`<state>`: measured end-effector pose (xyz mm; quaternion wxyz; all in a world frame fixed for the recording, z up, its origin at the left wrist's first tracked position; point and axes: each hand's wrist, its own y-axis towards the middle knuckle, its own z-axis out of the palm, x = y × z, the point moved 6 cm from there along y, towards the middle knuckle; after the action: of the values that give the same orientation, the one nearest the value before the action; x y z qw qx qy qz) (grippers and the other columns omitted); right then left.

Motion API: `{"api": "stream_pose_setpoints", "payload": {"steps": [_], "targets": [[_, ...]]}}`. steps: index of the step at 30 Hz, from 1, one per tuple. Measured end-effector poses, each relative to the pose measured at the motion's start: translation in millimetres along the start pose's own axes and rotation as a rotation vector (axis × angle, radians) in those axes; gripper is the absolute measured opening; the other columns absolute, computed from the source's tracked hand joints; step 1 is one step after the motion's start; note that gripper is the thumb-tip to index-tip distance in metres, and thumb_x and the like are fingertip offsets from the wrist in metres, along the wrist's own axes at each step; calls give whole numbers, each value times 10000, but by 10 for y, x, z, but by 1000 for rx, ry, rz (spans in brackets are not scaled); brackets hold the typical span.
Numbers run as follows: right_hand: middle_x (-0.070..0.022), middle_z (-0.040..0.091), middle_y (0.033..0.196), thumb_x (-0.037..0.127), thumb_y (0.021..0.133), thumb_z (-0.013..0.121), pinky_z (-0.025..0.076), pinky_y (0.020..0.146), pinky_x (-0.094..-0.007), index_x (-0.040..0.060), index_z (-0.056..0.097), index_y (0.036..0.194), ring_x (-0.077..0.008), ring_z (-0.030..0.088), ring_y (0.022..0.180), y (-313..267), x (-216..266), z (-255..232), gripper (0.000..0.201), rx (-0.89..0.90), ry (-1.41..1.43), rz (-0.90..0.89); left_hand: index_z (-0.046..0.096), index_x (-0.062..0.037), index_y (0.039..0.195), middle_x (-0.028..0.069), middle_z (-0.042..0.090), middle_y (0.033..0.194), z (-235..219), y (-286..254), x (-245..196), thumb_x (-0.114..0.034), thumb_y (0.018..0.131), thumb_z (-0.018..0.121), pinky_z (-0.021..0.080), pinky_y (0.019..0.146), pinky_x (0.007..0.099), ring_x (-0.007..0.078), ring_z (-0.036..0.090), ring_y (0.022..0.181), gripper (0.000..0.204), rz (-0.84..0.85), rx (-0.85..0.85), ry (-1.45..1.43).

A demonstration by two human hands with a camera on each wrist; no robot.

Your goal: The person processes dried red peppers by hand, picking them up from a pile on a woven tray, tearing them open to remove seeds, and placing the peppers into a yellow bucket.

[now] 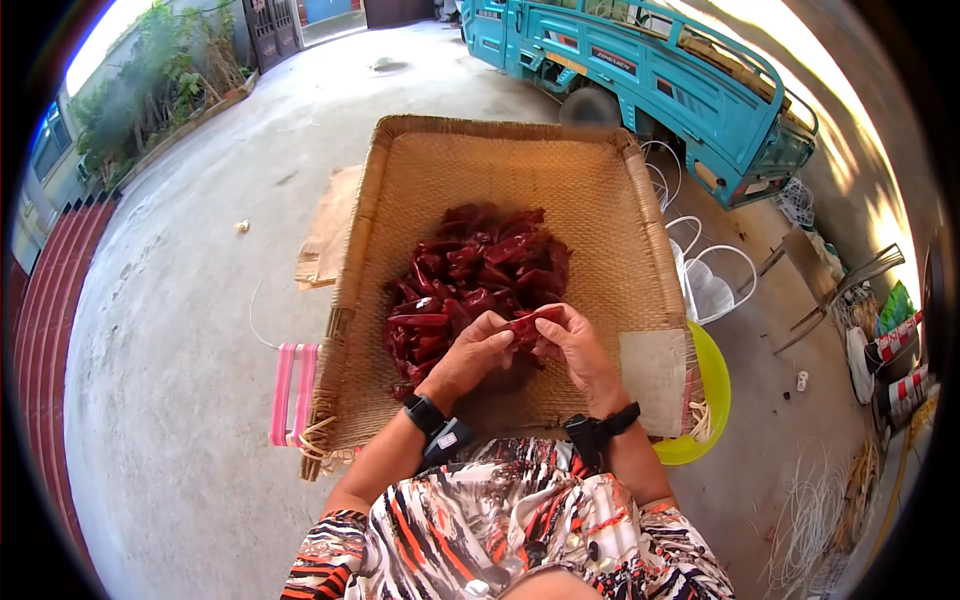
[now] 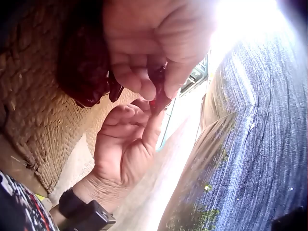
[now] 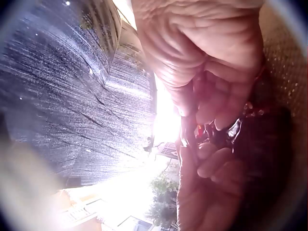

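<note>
Head view, read left to right: a red ridged surface (image 1: 62, 290) at the edge, then green plants (image 1: 140, 90); a pink-striped strap (image 1: 291, 395) near the close left corner of a woven tray (image 1: 615, 260), and flat cardboard (image 1: 325, 225) beside the tray's left rim. On the tray lies a heap of dark red peppers (image 1: 465, 255), glossy and wrinkled, gathered about its middle. The left hand (image 1: 470, 355) reaches over the near side of the heap, thumb and fingers narrowed in a pinch on one end of a single pepper (image 1: 528, 325) (both wrist views show the two sets of fingertips close together). The right hand (image 1: 578, 352) pinches the other end, so that the held pepper spans the gap between the hands, above the tray. Farther right come a pale panel (image 1: 652, 370) at the tray's near right corner, a blue-green truck (image 1: 655, 75) beyond, a yellow-green basin (image 1: 714, 400) showing past that corner, and a chair (image 1: 808, 262)
</note>
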<state>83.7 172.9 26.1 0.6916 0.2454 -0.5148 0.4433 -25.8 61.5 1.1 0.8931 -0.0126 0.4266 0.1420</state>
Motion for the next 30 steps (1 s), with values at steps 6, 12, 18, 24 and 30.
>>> {"api": "stream_pose_setpoints", "payload": {"steps": [6,12,18,24,30], "targets": [[-33,638,921,114,924,644,577,670,-267,59,555,1091,-102,633,752,-151,157,-100,197,-156,98,-135,536,-75,1104,75,638,1009,160,-95,-181,-130,971,581,522,588,250,145,625,731,151,48,-136,119],[-45,620,952,127,938,627,502,771,-258,29,557,1095,-118,599,833,-615,819,-725,198,-653,-312,-589,530,-48,1085,81,594,1029,-48,-197,-458,-62,989,502,525,670,247,134,611,781,101,668,-511,746],[-110,632,1005,169,920,618,489,826,-360,13,584,1074,-243,620,934,-1256,1190,-1397,222,-1338,-992,-809,575,-71,1195,113,521,1228,89,-263,-647,-68,784,704,336,1044,431,325,425,1206,431,737,-772,1472],[-150,611,1114,119,850,637,447,908,-454,41,584,1111,-333,572,1038,-1332,912,-1806,277,-1492,-1340,-414,569,-95,1190,71,495,1313,-13,-173,-512,-165,727,773,315,1050,460,307,372,1305,511,452,-787,1750],[-152,603,1108,67,852,611,466,906,-400,29,576,1152,-284,593,1009,-975,878,-1357,305,-1086,-1143,-605,578,-99,1173,70,570,1211,145,-284,-609,-76,693,769,346,1012,433,296,461,1227,517,746,-678,1596]]}}
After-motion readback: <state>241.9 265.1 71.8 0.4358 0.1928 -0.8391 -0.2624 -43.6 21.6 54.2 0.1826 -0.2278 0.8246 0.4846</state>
